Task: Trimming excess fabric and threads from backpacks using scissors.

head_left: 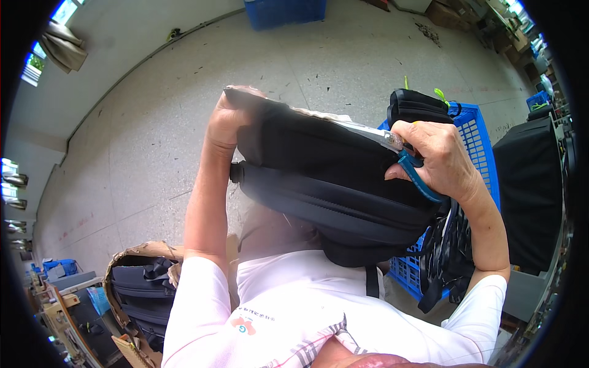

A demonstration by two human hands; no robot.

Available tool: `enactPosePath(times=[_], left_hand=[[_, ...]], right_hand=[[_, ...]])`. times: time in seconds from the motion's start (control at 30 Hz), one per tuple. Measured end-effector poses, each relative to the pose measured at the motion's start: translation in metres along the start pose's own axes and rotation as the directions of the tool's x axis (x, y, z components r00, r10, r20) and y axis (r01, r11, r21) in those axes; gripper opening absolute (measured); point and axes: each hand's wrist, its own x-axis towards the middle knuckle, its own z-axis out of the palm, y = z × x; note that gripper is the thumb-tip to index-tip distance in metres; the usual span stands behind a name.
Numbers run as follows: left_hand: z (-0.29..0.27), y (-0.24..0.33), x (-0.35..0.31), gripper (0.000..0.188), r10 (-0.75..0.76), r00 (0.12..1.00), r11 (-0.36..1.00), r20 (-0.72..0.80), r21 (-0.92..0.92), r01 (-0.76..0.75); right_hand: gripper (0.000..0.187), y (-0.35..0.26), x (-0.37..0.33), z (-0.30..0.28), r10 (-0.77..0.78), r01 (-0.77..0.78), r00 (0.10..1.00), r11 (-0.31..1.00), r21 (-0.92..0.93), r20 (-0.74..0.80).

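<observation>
A black fabric bag lies across my lap, its upper edge lifted off the floor. My left hand is closed on the bag's far left corner, its fingers partly hidden behind the cloth. In my right hand are scissors with teal handles, the fingers wrapped round them. The metal blades point left along the bag's upper edge, where a pale strip shows. Whether the blades are apart or together I cannot tell.
To the right stands a blue plastic crate with a black bag and dangling black straps. An open cardboard box holding black bags is at my lower left. Farther off is a blue bin on the grey floor.
</observation>
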Motion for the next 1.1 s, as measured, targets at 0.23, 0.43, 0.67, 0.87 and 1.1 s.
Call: enactPosePath(times=[0.23, 0.43, 0.67, 0.87, 1.1], left_hand=[[0.008, 0.002, 0.002, 0.025, -0.027, 1.000, 0.999, 0.002, 0.021, 0.027], [0.002, 0.000, 0.001, 0.030, 0.000, 0.995, 0.998, 0.099, -0.068, 0.007], [0.006, -0.002, -0.002, 0.032, 0.003, 0.997, 0.997, 0.083, -0.076, 0.004], [0.003, -0.004, -0.001, 0.034, 0.015, 0.989, 0.996, 0.147, -0.089, -0.002], [0.000, -0.016, -0.004, 0.035, 0.057, 0.995, 0.992, 0.077, -0.114, -0.048]], right_hand=[[0.052, -0.008, 0.019, 0.001, -0.040, 0.039, 0.998, 0.999, -0.012, -0.056], [0.049, -0.012, 0.022, 0.001, -0.038, 0.037, 0.999, 0.999, 0.034, 0.036], [0.048, -0.014, 0.027, 0.006, -0.056, 0.056, 0.998, 0.995, 0.082, -0.003], [0.051, -0.017, 0.033, 0.013, -0.067, 0.069, 0.998, 0.988, 0.135, -0.019], [0.046, -0.020, 0.034, 0.013, -0.105, 0.105, 0.994, 0.985, 0.140, -0.010]])
